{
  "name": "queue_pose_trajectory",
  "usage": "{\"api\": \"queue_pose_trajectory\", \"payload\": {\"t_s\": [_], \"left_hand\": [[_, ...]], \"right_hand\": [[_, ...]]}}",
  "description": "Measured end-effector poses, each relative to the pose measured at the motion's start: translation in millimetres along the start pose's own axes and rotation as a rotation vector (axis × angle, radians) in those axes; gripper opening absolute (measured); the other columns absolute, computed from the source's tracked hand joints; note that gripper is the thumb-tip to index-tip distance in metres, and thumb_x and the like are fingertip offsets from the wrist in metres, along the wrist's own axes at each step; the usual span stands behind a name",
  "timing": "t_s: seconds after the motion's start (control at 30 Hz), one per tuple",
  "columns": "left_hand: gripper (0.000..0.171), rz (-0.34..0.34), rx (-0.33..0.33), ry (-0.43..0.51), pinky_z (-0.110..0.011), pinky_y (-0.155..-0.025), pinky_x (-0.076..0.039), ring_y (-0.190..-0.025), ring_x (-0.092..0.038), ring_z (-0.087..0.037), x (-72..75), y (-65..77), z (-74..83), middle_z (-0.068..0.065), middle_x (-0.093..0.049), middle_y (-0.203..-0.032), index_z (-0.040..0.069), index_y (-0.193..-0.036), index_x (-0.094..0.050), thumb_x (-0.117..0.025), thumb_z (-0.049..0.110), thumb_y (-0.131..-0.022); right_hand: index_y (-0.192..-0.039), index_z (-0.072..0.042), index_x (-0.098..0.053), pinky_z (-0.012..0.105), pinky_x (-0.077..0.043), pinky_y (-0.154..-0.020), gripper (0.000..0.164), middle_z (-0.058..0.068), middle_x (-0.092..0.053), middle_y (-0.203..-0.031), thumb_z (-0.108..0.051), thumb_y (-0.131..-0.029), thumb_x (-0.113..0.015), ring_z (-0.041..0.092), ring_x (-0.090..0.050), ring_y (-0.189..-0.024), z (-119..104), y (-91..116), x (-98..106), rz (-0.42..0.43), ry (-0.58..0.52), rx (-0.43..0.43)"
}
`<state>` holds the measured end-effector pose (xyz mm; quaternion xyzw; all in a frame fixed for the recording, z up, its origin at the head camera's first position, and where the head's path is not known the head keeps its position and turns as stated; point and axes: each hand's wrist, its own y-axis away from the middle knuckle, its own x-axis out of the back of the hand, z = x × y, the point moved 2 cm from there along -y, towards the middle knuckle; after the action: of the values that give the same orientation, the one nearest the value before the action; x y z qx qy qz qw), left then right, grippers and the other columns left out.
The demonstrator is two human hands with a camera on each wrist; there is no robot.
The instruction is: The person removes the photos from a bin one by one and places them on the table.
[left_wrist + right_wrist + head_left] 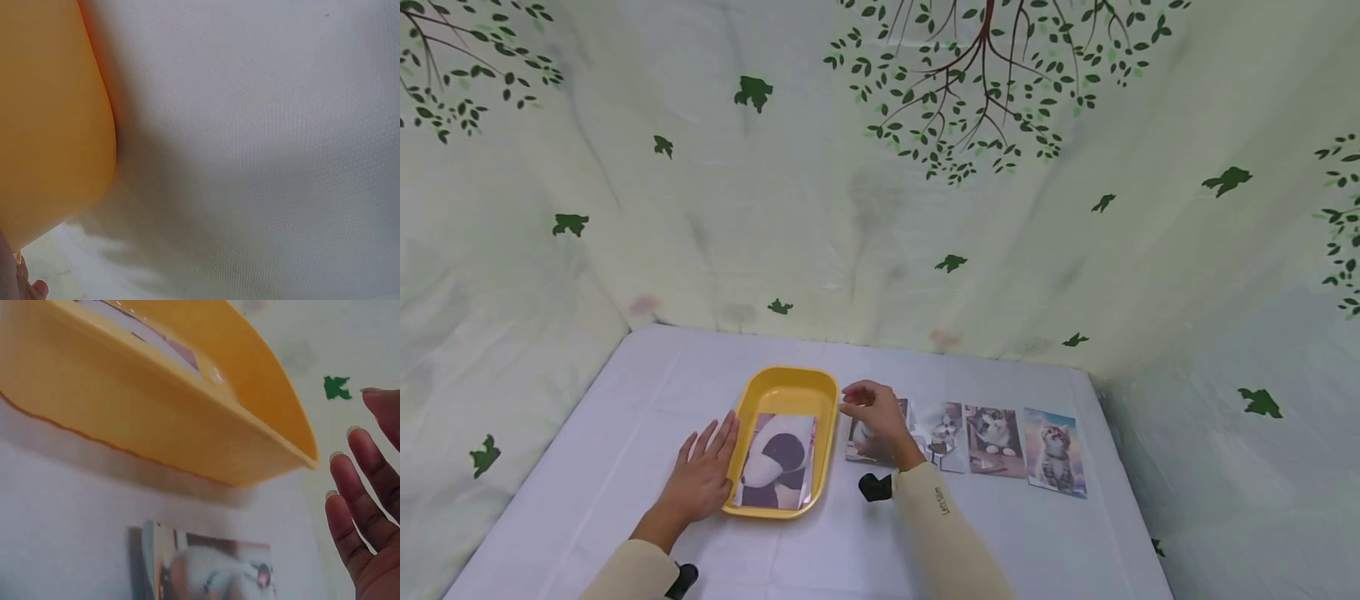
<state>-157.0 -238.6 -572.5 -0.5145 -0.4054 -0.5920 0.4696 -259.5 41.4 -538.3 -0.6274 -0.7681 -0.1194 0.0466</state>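
Observation:
In the head view my left hand (700, 477) rests with spread fingers along the left rim of a yellow tray (785, 377). Inside the tray lie picture cards, the top one a panda card (778, 462). My right hand (877, 417) hovers just right of the tray, holding nothing; the right wrist view shows its fingers (350, 472) apart and loosely bent. Beneath that hand is a small stack of picture cards (219, 569), partly hidden by it in the head view.
To the right, a row of cards continues: a pale animal card (950, 433), a cat card (996, 442) and a kitten card (1056, 452). All lie on a white-covered table (1015, 550). Behind stands a pale curtain (850, 208) printed with leaves and branches.

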Motion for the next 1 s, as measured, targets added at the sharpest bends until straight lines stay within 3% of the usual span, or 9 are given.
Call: {"api": "queue_pose_trajectory", "payload": {"t_s": [0.07, 0.17, 0.27, 0.37, 0.47, 0.73, 1.0], "left_hand": [[0.078, -0.002, 0.002, 0.0, -0.061, -0.113, -0.011, -0.141, -0.015, -0.043, -0.3, -0.5, -0.2, -0.02, -0.015, -0.157, -0.005, -0.15, -0.014, -0.052, 0.014, -0.084], [0.078, -0.007, 0.004, 0.004, -0.061, -0.113, -0.01, -0.141, -0.015, -0.043, -0.6, -1.0, -0.6, -0.02, -0.015, -0.157, -0.005, -0.15, -0.014, -0.052, 0.013, -0.084], [0.077, -0.004, 0.005, 0.001, -0.061, -0.113, -0.011, -0.141, -0.015, -0.043, -0.5, -1.1, -0.9, -0.02, -0.015, -0.157, -0.005, -0.15, -0.015, -0.052, 0.013, -0.085], [0.077, 0.002, 0.005, -0.001, -0.061, -0.112, -0.012, -0.141, -0.017, -0.043, -0.2, -0.7, -0.5, -0.02, -0.016, -0.157, -0.005, -0.149, -0.016, -0.053, 0.014, -0.084], [0.078, 0.006, 0.002, -0.004, -0.062, -0.112, -0.013, -0.141, -0.018, -0.043, -0.4, -0.6, -0.2, -0.02, -0.017, -0.157, -0.005, -0.149, -0.016, -0.053, 0.014, -0.083], [0.081, 0.018, -0.017, 0.015, -0.061, -0.112, -0.012, -0.141, -0.017, -0.042, -1.6, -0.6, -2.5, -0.019, -0.016, -0.157, -0.004, -0.15, -0.015, -0.055, 0.013, -0.082], [0.08, 0.014, -0.01, 0.016, -0.061, -0.112, -0.013, -0.141, -0.017, -0.042, -1.0, 1.0, -1.7, -0.019, -0.017, -0.157, -0.004, -0.15, -0.017, -0.056, 0.014, -0.082]], "right_hand": [[-0.11, -0.006, -0.068, 0.031, -0.055, -0.084, 0.027, 0.001, -0.067, -0.095, -0.01, -0.083, -0.073, 0.018, -0.062, -0.09, -3, 0, -13, -0.017, 0.007, -0.009], [-0.11, -0.003, -0.068, 0.029, -0.053, -0.086, 0.027, 0.0, -0.068, -0.098, -0.008, -0.084, -0.073, 0.015, -0.062, -0.092, -8, -3, -30, -0.051, 0.057, 0.062], [-0.11, -0.002, -0.068, 0.033, -0.049, -0.092, 0.027, -0.001, -0.069, -0.101, -0.009, -0.085, -0.072, 0.015, -0.061, -0.097, -11, -6, -46, -0.087, 0.122, 0.126], [-0.112, -0.003, -0.068, 0.039, -0.045, -0.098, 0.028, -0.002, -0.069, -0.102, -0.01, -0.085, -0.072, 0.02, -0.061, -0.102, -11, -9, -60, -0.113, 0.158, 0.134], [-0.113, -0.003, -0.067, 0.041, -0.043, -0.101, 0.031, 0.0, -0.069, -0.103, -0.01, -0.084, -0.072, 0.023, -0.061, -0.105, -10, -12, -73, -0.129, 0.151, 0.123], [-0.119, 0.0, -0.063, 0.025, -0.051, -0.088, 0.037, 0.011, -0.068, -0.108, -0.007, -0.084, -0.072, 0.022, -0.061, -0.103, -7, -18, -95, -0.161, 0.147, 0.105], [-0.119, -0.001, -0.062, 0.029, -0.053, -0.085, 0.039, 0.009, -0.068, -0.1, -0.005, -0.081, -0.073, 0.016, -0.061, -0.094, -4, -21, -107, -0.134, 0.152, 0.012]]}}
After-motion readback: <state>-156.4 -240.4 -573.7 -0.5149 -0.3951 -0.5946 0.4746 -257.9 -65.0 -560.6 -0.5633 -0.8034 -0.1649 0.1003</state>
